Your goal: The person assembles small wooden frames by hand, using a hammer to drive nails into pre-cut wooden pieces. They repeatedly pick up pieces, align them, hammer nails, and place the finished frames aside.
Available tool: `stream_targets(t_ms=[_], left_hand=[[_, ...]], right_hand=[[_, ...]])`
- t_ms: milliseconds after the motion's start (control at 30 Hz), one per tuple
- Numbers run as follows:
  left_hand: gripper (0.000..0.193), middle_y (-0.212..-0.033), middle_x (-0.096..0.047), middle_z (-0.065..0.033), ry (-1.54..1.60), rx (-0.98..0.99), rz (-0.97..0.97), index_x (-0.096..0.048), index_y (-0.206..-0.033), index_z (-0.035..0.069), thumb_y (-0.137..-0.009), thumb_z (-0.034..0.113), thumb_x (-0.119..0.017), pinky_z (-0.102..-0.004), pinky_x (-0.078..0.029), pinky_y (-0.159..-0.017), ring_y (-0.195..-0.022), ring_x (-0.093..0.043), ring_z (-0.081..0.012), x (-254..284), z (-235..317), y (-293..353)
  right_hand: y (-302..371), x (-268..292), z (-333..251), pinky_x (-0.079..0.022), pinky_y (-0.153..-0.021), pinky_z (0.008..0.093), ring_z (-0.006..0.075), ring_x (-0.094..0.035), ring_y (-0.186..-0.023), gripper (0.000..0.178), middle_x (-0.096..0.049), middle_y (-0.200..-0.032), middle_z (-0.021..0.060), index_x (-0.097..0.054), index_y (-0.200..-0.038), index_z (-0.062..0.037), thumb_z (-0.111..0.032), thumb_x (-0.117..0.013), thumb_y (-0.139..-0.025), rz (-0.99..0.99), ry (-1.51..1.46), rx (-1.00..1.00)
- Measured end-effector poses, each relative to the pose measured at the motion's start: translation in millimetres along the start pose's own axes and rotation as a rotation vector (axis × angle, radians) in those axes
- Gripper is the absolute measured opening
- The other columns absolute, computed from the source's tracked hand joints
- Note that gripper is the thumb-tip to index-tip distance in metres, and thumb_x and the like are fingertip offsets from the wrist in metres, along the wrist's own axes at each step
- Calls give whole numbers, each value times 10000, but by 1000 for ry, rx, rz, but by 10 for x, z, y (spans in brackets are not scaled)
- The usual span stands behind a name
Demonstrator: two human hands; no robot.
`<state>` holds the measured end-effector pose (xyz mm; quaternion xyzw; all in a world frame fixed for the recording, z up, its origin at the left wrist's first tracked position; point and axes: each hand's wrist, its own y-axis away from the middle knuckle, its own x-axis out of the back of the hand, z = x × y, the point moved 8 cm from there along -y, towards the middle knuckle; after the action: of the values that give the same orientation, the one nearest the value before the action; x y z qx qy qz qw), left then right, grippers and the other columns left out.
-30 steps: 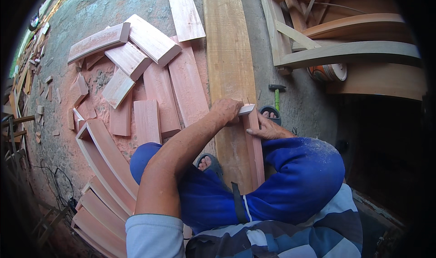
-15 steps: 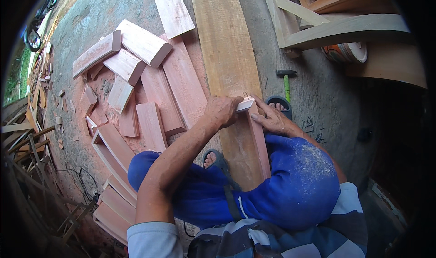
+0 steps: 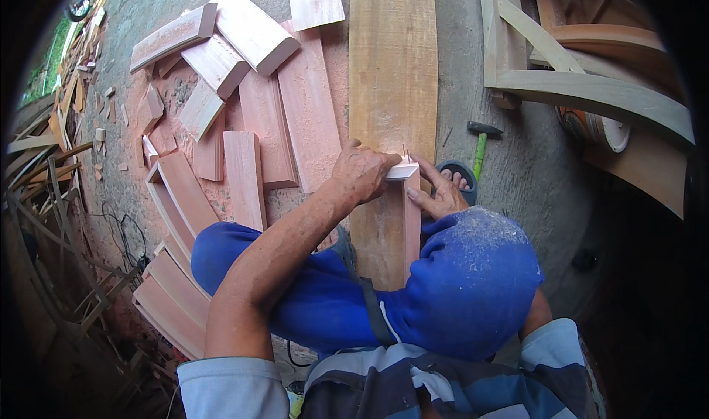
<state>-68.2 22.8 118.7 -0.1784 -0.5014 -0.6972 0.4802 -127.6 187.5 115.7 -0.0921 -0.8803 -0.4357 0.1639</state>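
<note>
Two pinkish wood pieces meet in a mitred corner above the brown plank. My left hand is closed on the short wood piece, its fingertips on the top edge. The long wood strip runs from the corner back toward my body, between my blue-trousered legs. At the corner, my right hand grips the strip's end, index finger near the top and thumb against its side. Thin nails stick up out of the joint. On the floor to the right lies a hammer with a green handle, beside my sandalled foot.
Under the work stretches a wide brown plank. Cut pinkish boards are scattered to the left over sawdust, with scrap wood beyond. A wooden frame and a tipped bucket stand at the far right.
The view has shifted, so the plank and frame sit further right. Both hands remain at the corner; the right hand's fingers look more bent and drawn apart.
</note>
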Motion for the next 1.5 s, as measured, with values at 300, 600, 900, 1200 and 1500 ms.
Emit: stream_targets(t_ms=[300, 600, 900, 1200, 1500], left_hand=[[326, -911, -774, -117, 15, -17, 50, -673, -1126, 189, -826, 244, -787, -472, -584, -825, -914, -762, -327, -96, 51, 29], [311, -902, -773, -130, 10, 6, 27, -684, -1134, 171, -852, 269, -773, -472, -588, -816, -905, -763, -327, -145, 48, 27], [455, -995, -783, -187, 229, 120, -21, -741, -1197, 139, -785, 319, -814, -463, -591, -855, -962, -767, -341, 139, -86, -107], [457, -1000, -798, -140, 1063, 174, 104, -774, -1148, -2, -780, 236, -902, -357, -611, -811, -880, -769, -207, 437, -616, -335], [809, -1375, -637, -193, -200, 147, 530, -497, -1521, 93, -770, 160, -791, -480, -481, -923, -1173, -635, -343, 563, -193, -620]], right_hand=[[-167, 13, 152, -429, -1080, 439, 266, -602, -1182, 566, -653, -1398, 136, -592, -1442, -175, -383, -761, -944, 67, -266, 258], [-300, 196, 30, -589, -791, 295, 129, -708, -877, 264, -755, -1162, 65, -728, -1222, -42, -218, -699, -1028, 78, -508, 305], [-302, 329, 123, -591, -792, 329, 153, -712, -894, 294, -757, -1137, 95, -713, -1256, -39, -222, -681, -1028, 263, -605, 262], [-227, 766, 1308, -528, -934, 475, 394, -650, -1061, 493, -649, -1154, 194, -575, -1343, -29, -158, -751, -902, 888, 91, 14], [-345, 710, 1653, -525, -843, 469, 373, -657, -949, 468, -634, -1083, 195, -573, -1330, -4, -125, -712, -900, 749, -164, -10]])
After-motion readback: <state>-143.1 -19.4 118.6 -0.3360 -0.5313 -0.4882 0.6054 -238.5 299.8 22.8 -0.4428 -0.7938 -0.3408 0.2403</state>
